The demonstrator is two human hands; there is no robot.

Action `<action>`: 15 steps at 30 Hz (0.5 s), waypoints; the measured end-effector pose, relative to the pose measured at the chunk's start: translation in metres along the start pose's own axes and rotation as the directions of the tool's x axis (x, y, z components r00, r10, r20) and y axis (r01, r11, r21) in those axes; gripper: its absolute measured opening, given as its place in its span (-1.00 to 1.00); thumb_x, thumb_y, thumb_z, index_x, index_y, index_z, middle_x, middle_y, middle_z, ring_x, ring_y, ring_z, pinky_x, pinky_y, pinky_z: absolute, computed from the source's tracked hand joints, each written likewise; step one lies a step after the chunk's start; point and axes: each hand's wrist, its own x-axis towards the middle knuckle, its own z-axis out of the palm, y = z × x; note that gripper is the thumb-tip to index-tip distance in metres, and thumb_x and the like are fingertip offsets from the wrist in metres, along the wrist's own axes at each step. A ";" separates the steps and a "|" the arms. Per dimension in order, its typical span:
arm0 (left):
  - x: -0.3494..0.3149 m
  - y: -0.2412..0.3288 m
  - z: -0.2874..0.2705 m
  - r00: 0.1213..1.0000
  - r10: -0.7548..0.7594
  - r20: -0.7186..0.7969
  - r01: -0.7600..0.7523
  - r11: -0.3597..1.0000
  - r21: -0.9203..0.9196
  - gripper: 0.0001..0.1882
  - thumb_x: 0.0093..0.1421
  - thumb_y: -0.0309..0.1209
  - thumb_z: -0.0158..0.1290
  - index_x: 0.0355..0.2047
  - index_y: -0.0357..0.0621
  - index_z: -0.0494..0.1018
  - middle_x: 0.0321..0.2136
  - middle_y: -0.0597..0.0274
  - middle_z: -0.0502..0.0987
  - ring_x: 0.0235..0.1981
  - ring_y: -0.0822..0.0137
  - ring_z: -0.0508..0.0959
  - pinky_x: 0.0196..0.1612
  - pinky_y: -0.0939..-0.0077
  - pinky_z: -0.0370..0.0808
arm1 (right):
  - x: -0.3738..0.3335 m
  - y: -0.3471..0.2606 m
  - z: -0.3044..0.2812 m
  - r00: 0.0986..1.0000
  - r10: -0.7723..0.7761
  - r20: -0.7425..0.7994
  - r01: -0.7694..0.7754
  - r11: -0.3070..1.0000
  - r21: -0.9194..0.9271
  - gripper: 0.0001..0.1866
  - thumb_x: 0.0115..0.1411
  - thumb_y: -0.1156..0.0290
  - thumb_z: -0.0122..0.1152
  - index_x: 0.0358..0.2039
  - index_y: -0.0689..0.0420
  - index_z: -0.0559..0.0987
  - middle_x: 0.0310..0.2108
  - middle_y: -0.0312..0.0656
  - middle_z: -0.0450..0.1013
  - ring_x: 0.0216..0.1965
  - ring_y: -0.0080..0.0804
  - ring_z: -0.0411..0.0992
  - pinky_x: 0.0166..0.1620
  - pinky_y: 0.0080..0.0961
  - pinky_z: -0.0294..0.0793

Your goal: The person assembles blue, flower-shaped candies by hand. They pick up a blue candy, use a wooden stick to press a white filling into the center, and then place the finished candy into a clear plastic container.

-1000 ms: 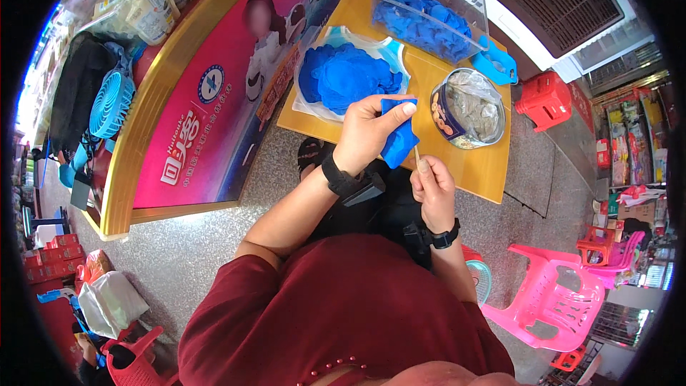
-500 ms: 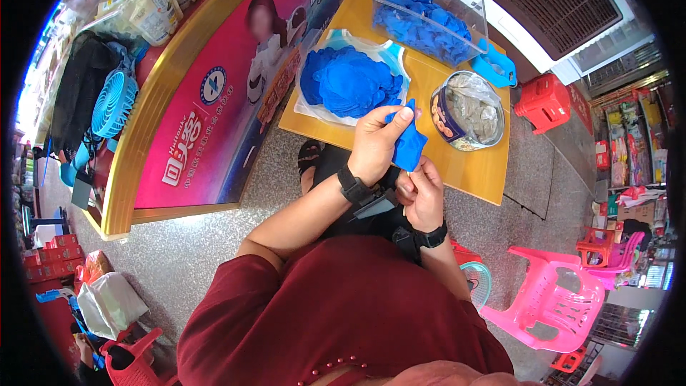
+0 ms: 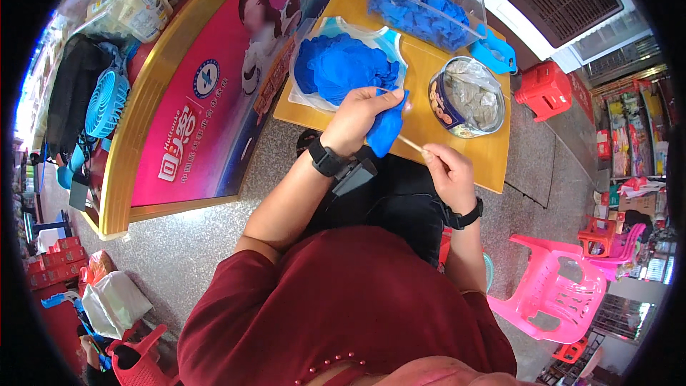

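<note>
Near the frame's centre, the left hand (image 3: 352, 123) pinches a blue piece (image 3: 386, 132) while the right hand (image 3: 451, 174) pinches a stick (image 3: 410, 144) beside it.

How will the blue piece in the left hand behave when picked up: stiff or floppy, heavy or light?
The blue piece is probably floppy, since it droops below the left hand. It is likely light, as a pinch near its top appears enough to hold it.

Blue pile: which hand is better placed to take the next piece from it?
Probably the left hand: it is nearer the blue pile, though it holds a blue piece. The right hand is farther off, gripping a stick.
</note>
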 end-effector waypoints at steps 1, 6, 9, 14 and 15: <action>0.000 0.002 -0.001 0.998 -0.048 0.050 0.047 0.998 0.034 -0.74 0.26 -0.25 0.11 -0.30 -0.22 0.57 -0.51 0.32 0.58 -0.59 0.56 0.47 -0.50 0.67 0.38 | 0.000 -0.001 -0.003 0.999 -0.024 0.047 0.025 1.000 -0.019 -0.85 0.25 0.44 0.20 -0.27 0.27 0.58 -0.50 -0.17 0.48 -0.54 -0.57 0.37 -0.45 -0.62 0.33; 0.001 -0.003 -0.002 0.985 -0.058 0.161 0.060 0.998 -0.005 -0.69 0.32 -0.31 -0.02 -0.04 -0.23 0.49 -0.27 0.20 0.59 -0.29 0.49 0.55 -0.35 0.68 0.43 | -0.007 0.011 0.004 0.992 0.110 0.065 -0.123 0.953 0.276 -0.83 0.28 0.42 0.16 -0.24 0.27 0.57 -0.55 -0.32 0.41 -0.57 -0.65 0.30 -0.50 -0.66 0.26; -0.009 0.000 0.007 0.998 0.021 0.057 -0.028 0.991 0.129 -0.67 0.34 -0.33 -0.05 0.06 -0.13 0.42 -0.20 0.18 0.57 -0.27 0.45 0.55 -0.37 0.66 0.43 | -0.007 0.011 0.012 0.976 0.201 0.083 -0.216 0.862 0.459 -0.80 0.32 0.39 0.10 -0.20 0.27 0.55 -0.59 -0.39 0.32 -0.60 -0.71 0.22 -0.54 -0.72 0.15; -0.008 -0.010 0.015 0.957 0.290 0.023 -0.291 0.954 0.076 -0.62 0.36 -0.30 -0.07 0.14 -0.13 0.32 -0.08 0.10 0.49 -0.24 0.38 0.56 -0.28 0.56 0.48 | -0.005 -0.001 0.022 0.911 0.366 0.188 -0.398 0.671 0.625 -0.76 0.36 0.30 0.05 -0.19 0.23 0.53 -0.62 -0.42 0.28 -0.65 -0.76 0.11 -0.59 -0.76 0.02; -0.007 -0.009 0.015 0.945 0.323 0.049 -0.325 0.945 0.043 -0.62 0.36 -0.29 -0.07 0.13 -0.15 0.31 -0.06 0.08 0.47 -0.23 0.36 0.56 -0.26 0.54 0.51 | -0.005 -0.001 0.022 0.897 0.392 0.205 -0.424 0.627 0.653 -0.75 0.36 0.29 0.04 -0.19 0.23 0.53 -0.62 -0.42 0.27 -0.66 -0.78 0.08 -0.60 -0.77 -0.01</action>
